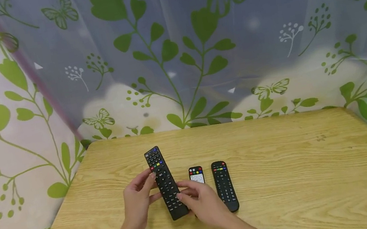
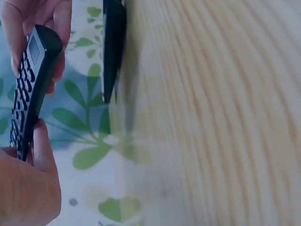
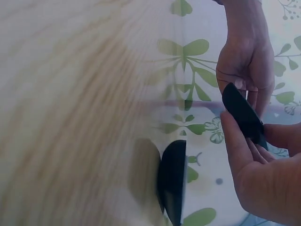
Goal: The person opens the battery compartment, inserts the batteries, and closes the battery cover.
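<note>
A long black remote control (image 1: pixel 168 186) with rows of buttons is held tilted above the table by both hands. My left hand (image 1: pixel 137 201) grips its left edge around the middle, thumb on the front. Lower down, my right hand (image 1: pixel 205 204) pinches the right edge near the bottom end. In the left wrist view the same remote (image 2: pixel 35 89) appears side-on between the two hands; the right wrist view shows its dark underside (image 3: pixel 242 113). Beyond the right hand lies a smaller black remote with a white panel (image 1: pixel 196 175), its lower part hidden by that hand.
Another black remote (image 1: pixel 226 188) lies on the wooden table (image 1: pixel 306 175) just right of the right hand, which covers part of its edge. A curtain (image 1: pixel 173 51) printed with leaves and butterflies hangs behind the table and along both sides.
</note>
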Demonstrator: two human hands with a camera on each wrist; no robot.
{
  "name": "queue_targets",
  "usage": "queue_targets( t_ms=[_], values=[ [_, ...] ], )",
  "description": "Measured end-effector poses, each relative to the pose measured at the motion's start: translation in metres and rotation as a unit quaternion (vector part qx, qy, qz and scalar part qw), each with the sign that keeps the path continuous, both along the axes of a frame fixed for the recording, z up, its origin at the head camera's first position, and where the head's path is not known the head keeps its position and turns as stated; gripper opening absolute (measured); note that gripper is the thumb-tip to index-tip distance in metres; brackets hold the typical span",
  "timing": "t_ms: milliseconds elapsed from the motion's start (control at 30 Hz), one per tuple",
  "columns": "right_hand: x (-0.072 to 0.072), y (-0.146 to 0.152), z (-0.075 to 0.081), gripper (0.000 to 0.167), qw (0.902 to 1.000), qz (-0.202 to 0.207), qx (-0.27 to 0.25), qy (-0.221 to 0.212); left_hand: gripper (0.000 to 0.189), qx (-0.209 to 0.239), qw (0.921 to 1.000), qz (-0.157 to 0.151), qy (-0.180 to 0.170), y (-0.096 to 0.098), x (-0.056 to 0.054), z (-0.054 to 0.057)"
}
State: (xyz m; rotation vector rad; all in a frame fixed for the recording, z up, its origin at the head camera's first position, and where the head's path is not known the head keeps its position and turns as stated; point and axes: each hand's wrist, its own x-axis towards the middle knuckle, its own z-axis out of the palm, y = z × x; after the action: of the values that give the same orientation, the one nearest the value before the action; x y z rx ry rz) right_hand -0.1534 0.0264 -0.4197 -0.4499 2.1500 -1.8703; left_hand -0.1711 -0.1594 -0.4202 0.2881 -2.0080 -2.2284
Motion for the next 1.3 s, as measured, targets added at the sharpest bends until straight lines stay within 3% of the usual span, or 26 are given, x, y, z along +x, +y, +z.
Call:
queue_targets(
  t_ms=[200,367,700,1067,1300],
  values=[
    [-0.008,-0.01,-0.009,0.039,0.9957,0.024,-0.038,-0.081,0.032,-0.062,0.997,-0.021,-0.042,-0.01,-0.009,-0.005],
    [-0.009,-0.019,-0.013,0.041,0.9941,0.039,-0.019,-0.1,0.033,-0.084,0.9932,-0.042,-0.068,-0.017,-0.017,-0.01],
    [-0.006,-0.029,-0.016,0.054,0.9933,0.049,0.014,-0.104,0.03,-0.112,0.9867,-0.063,-0.099,-0.02,-0.028,-0.02],
    [-0.005,-0.032,-0.016,0.05,0.9933,0.053,0.049,-0.09,0.03,-0.163,0.9766,-0.072,-0.121,-0.016,-0.032,-0.024],
    [-0.008,-0.033,-0.018,0.049,0.993,0.071,0.058,-0.075,0.029,-0.216,0.9647,-0.087,-0.122,-0.015,-0.031,-0.026]
  ],
)
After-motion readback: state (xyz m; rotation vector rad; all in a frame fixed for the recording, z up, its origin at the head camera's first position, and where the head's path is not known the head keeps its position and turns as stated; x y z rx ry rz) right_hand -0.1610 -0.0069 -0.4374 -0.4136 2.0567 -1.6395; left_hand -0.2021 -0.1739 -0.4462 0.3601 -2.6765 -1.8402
